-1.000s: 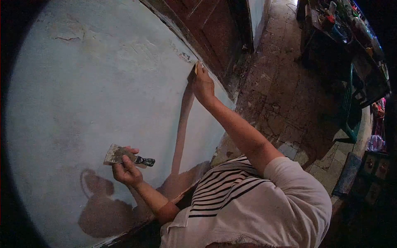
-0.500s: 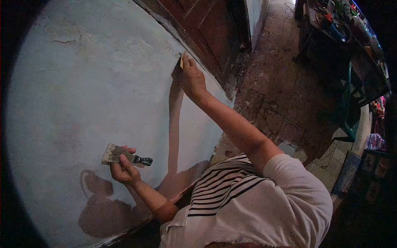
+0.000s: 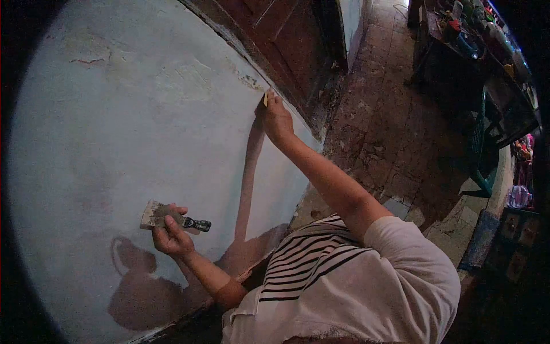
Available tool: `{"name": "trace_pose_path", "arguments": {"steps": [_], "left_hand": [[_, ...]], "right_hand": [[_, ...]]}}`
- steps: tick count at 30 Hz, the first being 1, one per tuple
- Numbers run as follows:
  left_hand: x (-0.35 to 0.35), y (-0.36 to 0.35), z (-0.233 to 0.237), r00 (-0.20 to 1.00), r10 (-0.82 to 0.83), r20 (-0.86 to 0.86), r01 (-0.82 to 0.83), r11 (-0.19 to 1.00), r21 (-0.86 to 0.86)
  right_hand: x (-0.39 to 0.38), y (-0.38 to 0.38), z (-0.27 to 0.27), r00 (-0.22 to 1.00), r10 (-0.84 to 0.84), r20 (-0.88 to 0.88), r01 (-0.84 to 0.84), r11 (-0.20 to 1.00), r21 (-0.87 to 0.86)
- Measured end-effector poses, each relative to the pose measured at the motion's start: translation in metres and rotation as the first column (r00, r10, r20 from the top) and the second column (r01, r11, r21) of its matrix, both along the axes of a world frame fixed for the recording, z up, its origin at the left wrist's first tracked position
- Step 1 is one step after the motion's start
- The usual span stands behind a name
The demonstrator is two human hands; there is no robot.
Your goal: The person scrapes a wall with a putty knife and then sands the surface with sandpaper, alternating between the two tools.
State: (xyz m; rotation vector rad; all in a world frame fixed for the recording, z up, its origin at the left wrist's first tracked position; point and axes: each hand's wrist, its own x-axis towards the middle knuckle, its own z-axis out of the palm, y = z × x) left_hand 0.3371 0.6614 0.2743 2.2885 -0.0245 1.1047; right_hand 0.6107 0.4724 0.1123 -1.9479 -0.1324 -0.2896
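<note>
My left hand (image 3: 173, 234) is wrapped round a putty knife (image 3: 154, 214) with a broad, stained blade and a dark handle; grey paste lies on the blade. My right hand (image 3: 277, 117) pinches a small yellowish flat piece (image 3: 266, 100) against the pale wall (image 3: 172, 143), close to the edge by the door frame. Just above that hand, a chipped, rough patch (image 3: 249, 81) shows in the wall surface. Shadows of my arms fall across the wall.
A dark red-brown wooden door (image 3: 281, 43) stands beyond the wall's edge. Worn floor tiles (image 3: 384, 114) run along the right. Further right are a cluttered table (image 3: 438, 31), a green chair (image 3: 484, 143) and a dark drawer unit (image 3: 520, 229).
My right hand has moved down and right along the wall edge with the yellowish piece, uncovering the chipped patch. My left hand and the putty knife have hardly moved.
</note>
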Motion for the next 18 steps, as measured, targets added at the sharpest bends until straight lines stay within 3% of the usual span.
{"name": "trace_pose_path", "arguments": {"steps": [3, 5, 7, 9, 11, 15, 18], "left_hand": [[0.002, -0.003, -0.001, 0.999, 0.006, 0.042, -0.005, 0.999, -0.031], [0.001, -0.003, -0.002, 1.000, 0.002, 0.030, -0.001, 0.999, -0.051], [0.000, 0.004, -0.002, 1.000, -0.005, 0.029, 0.007, 0.998, -0.064], [-0.002, 0.011, -0.005, 1.000, 0.007, -0.009, -0.007, 0.998, 0.070], [-0.003, 0.007, -0.003, 1.000, 0.006, -0.008, -0.006, 1.000, 0.010], [0.001, -0.005, 0.001, 1.000, 0.012, 0.019, -0.012, 1.000, -0.026], [0.000, 0.003, -0.005, 0.999, -0.022, 0.027, 0.024, 0.997, -0.080]], "right_hand": [[0.005, 0.001, 0.004, 0.998, 0.045, -0.037, -0.044, 0.998, 0.038], [0.004, 0.002, 0.037, 0.970, -0.034, 0.239, 0.031, 0.999, 0.016], [-0.004, -0.003, 0.035, 0.980, -0.009, 0.201, 0.004, 1.000, 0.021], [-0.004, -0.010, 0.027, 0.984, 0.019, 0.177, -0.023, 1.000, 0.020], [-0.003, -0.008, -0.001, 0.999, 0.039, 0.033, -0.038, 0.998, -0.051], [0.005, 0.002, 0.024, 0.991, 0.003, 0.136, -0.012, 0.998, 0.063], [-0.005, -0.003, 0.031, 0.979, -0.016, 0.204, 0.031, 0.997, -0.071]]}}
